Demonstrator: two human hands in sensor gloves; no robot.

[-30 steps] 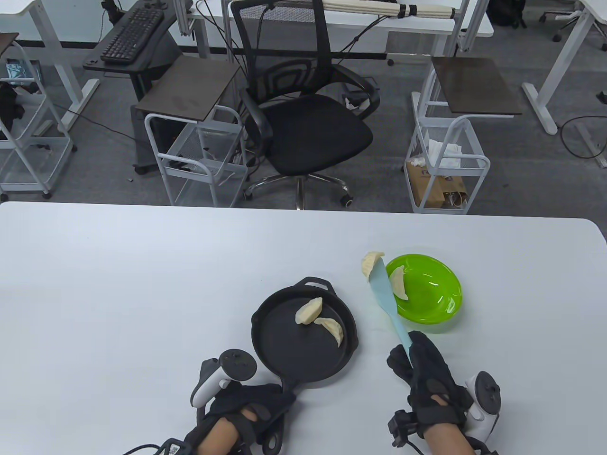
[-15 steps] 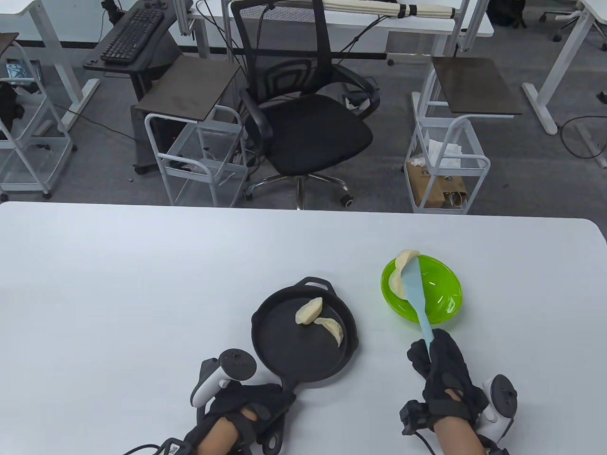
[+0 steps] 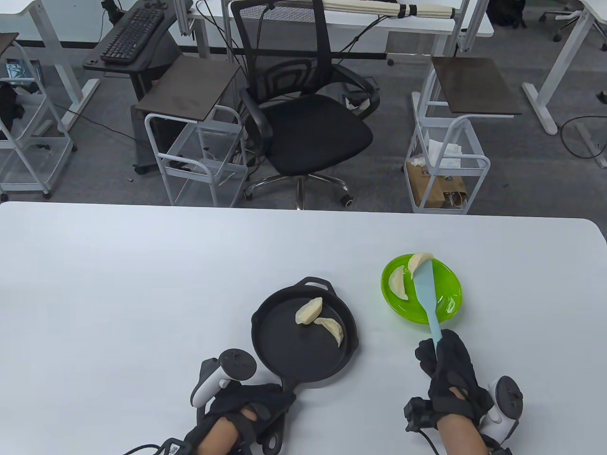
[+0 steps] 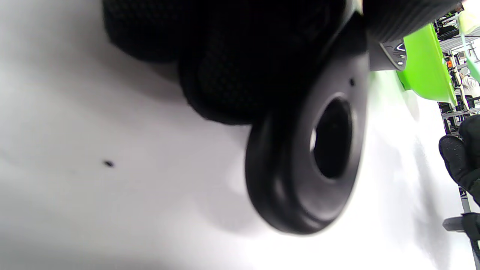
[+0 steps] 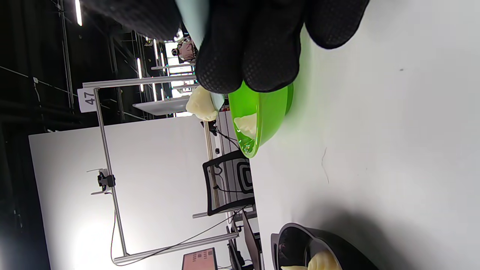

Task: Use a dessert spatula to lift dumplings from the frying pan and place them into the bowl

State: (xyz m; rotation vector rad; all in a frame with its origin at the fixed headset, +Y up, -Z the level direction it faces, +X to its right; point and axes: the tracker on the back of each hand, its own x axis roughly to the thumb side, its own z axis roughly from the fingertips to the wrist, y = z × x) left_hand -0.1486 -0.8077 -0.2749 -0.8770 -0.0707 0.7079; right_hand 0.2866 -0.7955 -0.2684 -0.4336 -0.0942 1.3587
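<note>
Right hand (image 3: 446, 365): my fingers curl around the handle of the light-blue spatula (image 3: 425, 294), whose blade reaches over the green bowl (image 3: 450, 303) with one dumpling (image 3: 419, 261) riding on its tip. A second dumpling (image 3: 398, 283) lies inside the bowl, left of the blade. Left hand (image 3: 249, 407): I clasp the handle of the black frying pan (image 3: 294, 348), which rests on the white table (image 3: 118, 294) just beside the bowl. Two dumplings (image 3: 318, 318), touching, sit in the pan.
</note>
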